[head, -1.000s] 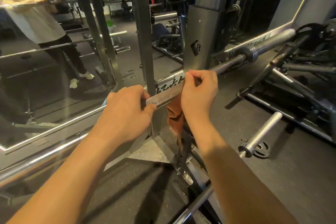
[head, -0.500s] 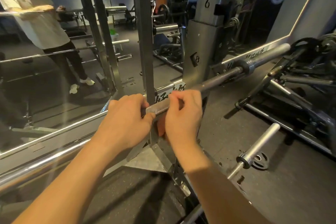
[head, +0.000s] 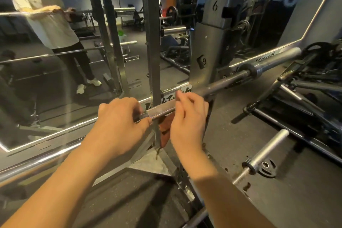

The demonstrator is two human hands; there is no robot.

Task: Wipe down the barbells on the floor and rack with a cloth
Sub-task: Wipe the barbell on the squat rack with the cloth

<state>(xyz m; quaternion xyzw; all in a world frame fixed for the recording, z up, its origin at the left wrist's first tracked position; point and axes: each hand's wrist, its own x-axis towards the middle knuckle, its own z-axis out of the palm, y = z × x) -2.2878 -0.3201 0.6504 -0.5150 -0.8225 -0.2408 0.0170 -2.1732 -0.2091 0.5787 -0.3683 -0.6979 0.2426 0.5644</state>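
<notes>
Barbell [head: 225, 83] lies on power rack [head: 212, 42], slanting lower left to upper right. Left hand [head: 118, 122] grips knurled shaft. Right hand [head: 187, 116] just beside, curled over bar, holding rust-orange cloth [head: 165, 126] that hangs beneath.

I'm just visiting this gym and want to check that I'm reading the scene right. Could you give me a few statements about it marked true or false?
1. The left hand has its grip around the barbell. True.
2. The cloth is bright blue. False: it is orange-brown and hangs under the bar at the right hand.
3. Weight plates are loaded on the far sleeve of that barbell. False: the sleeve is bare.
4. The mirror on the left shows a person in a light shirt. True.
</notes>
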